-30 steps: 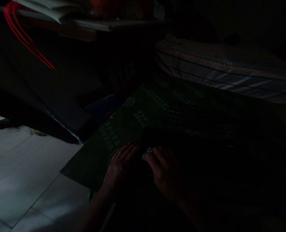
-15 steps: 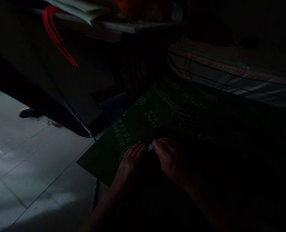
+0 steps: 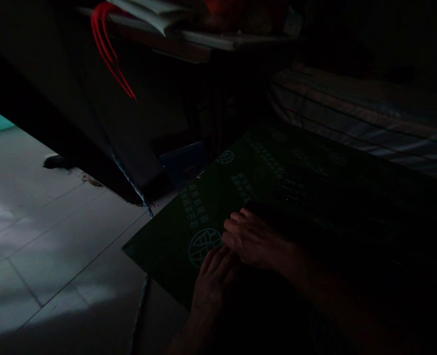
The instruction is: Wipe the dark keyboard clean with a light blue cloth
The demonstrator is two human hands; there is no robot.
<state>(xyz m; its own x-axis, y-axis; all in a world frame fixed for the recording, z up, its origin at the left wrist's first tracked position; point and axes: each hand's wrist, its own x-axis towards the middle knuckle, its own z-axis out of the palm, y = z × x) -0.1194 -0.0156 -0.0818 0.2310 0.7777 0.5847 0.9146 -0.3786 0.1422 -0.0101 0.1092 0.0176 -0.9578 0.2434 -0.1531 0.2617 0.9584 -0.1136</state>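
A green board printed with pale characters and globe marks lies before me. Over its near right part is a very dark area, perhaps a dark cloth, whose edges are lost in shadow. My left hand rests near the large globe mark, its fingers lying forward over the board. Just above and to the right, my right hand is closed, with fingers curled down and touching or nearly touching the left fingertips. Whatever is under its fingers is hidden.
Behind the board stands a dark table carrying papers and hanging red cords. A striped mattress is at the back right. Pale floor tiles show at left, and a twisted rope hangs by the board's edge.
My right hand has moved left and closer to my left hand. A small pale piece at its fingertips earlier is now out of sight. The whole view has shifted slightly.
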